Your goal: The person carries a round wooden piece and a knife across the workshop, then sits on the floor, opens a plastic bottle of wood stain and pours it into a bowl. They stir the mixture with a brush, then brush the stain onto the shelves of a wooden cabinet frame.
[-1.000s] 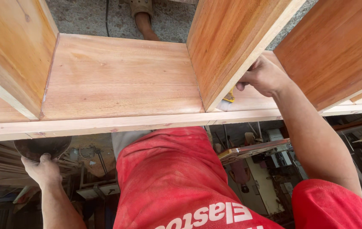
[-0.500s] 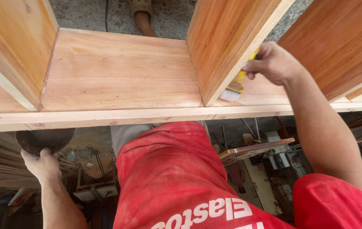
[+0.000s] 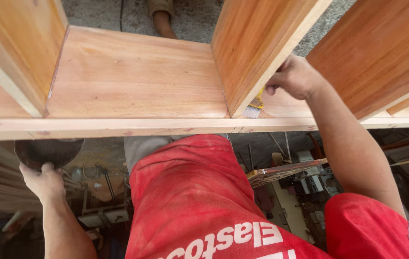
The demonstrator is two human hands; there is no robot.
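Our right hand (image 3: 294,76) grips a brush (image 3: 254,107), bristles at the bottom corner by the divider (image 3: 257,48). Left hand (image 3: 45,181) holds a dark bowl (image 3: 47,151) under the shelf (image 3: 132,79). Wood looks shiny already; can't tell how much is left.

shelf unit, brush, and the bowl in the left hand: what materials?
Shelf unit: solid-looking reddish-brown wood, visible grain, slight sheen, possibly freshly coated.
Brush in the right hand: pale bristles, yellow handle, likely plastic or painted wood.
Bowl in the left hand: dark, dull, material unclear, perhaps metal or plastic.
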